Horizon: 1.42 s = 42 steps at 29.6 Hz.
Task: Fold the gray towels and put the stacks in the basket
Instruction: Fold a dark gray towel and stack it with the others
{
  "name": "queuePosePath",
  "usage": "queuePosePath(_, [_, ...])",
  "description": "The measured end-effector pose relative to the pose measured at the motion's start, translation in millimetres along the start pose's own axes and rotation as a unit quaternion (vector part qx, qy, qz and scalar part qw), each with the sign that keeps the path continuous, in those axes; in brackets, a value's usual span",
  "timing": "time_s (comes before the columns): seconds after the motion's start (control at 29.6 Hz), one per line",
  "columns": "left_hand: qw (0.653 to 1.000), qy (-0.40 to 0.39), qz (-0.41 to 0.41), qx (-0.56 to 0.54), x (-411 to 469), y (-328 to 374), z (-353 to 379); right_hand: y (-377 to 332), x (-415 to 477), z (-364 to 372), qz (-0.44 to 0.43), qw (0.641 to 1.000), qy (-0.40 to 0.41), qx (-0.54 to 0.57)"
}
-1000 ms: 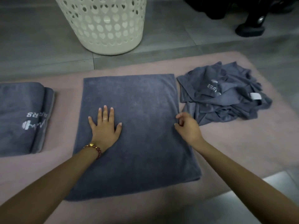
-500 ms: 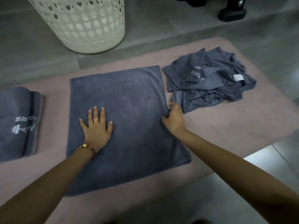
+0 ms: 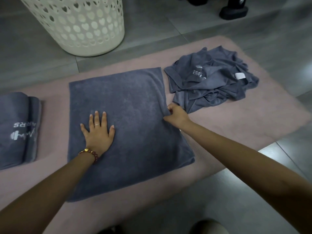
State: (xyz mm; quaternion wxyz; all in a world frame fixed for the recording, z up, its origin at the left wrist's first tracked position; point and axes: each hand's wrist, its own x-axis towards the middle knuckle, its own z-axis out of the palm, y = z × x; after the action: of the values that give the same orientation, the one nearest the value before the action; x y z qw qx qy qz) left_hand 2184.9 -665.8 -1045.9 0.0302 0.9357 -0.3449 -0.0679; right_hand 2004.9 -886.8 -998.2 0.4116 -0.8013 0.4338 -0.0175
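A gray towel [image 3: 135,119], folded into a rectangle, lies flat on the pink mat [image 3: 244,125]. My left hand [image 3: 98,132] presses flat on its left half, fingers spread. My right hand [image 3: 177,114] pinches the towel's right edge and lifts it slightly into a small ridge. A folded gray towel stack [image 3: 16,129] with white lettering sits at the left edge. A crumpled pile of gray towels [image 3: 212,81] lies to the right. The white perforated basket [image 3: 81,26] stands on the floor behind the mat.
Gray floor tiles surround the mat. A black base of some equipment [image 3: 233,11] stands at the top right. A dark rounded shape [image 3: 207,227] shows at the bottom edge.
My right hand has closed on the towel's right edge and raised it a little. My left hand stays pressed in place. The camera has shifted slightly.
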Motion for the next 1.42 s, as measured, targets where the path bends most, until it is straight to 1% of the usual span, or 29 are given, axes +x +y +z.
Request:
queuePosePath(0.1, [1.0,-0.003,-0.002,0.007,0,-1,1,-10,2,-2,0.001,0.999,-0.032,0.031])
queuePosePath(0.2, [1.0,-0.003,0.0,0.005,0,-1,1,-16,7,-7,0.04,0.988,-0.07,0.133])
queuePosePath(0.3, [1.0,-0.005,0.003,0.007,-1,-1,0,-15,10,-15,0.105,0.97,-0.049,0.215])
queuePosePath(0.41, [1.0,-0.003,0.002,0.01,-3,0,-2,-9,5,-23,0.156,0.943,-0.02,0.294])
queuePosePath(0.51, [1.0,-0.003,0.004,0.006,-4,0,-4,2,2,-21,0.159,0.922,-0.012,0.354])
queuePosePath(0.57, [1.0,-0.007,0.004,0.011,-4,-1,-4,4,1,-12,0.138,0.927,0.024,0.349])
queuePosePath(0.64, [1.0,-0.011,0.007,0.014,-5,-1,-4,2,-1,-2,0.108,0.941,0.054,0.315])
queuePosePath(0.68, [1.0,-0.013,0.01,0.015,-7,-2,-4,0,-3,1,0.097,0.955,0.056,0.275])
queuePosePath(0.74, [1.0,-0.015,0.023,0.01,-15,-4,-4,2,-7,2,0.075,0.984,0.061,0.152])
queuePosePath(0.78, [0.999,-0.015,0.029,0.005,-22,-7,-4,5,-8,0,0.066,0.991,0.063,0.096])
queuePosePath(0.88, [0.999,-0.028,0.017,-0.016,-50,-16,-2,18,-17,-10,0.08,0.995,0.043,0.047])
queuePosePath(0.98, [0.999,-0.023,-0.03,-0.032,-86,-25,1,31,-32,-11,0.047,0.999,-0.002,-0.021])
queuePosePath(1.08, [0.993,-0.02,-0.097,-0.06,-116,-29,0,34,-58,-10,0.051,0.998,-0.037,-0.022])
queuePosePath(1.15, [0.982,-0.012,-0.16,-0.103,-130,-29,-2,37,-70,-7,0.077,0.996,-0.04,0.0])
queuePosePath(1.25, [0.949,0.027,-0.247,-0.192,-138,-29,-11,38,-81,-3,0.084,0.995,-0.025,0.046])
queuePosePath(1.32, [0.932,0.048,-0.268,-0.24,-137,-35,-19,39,-87,0,0.077,0.995,-0.014,0.054])
queuePosePath(1.42, [0.891,0.048,-0.283,-0.353,-137,-48,-28,44,-96,5,0.036,0.999,0.031,0.015])
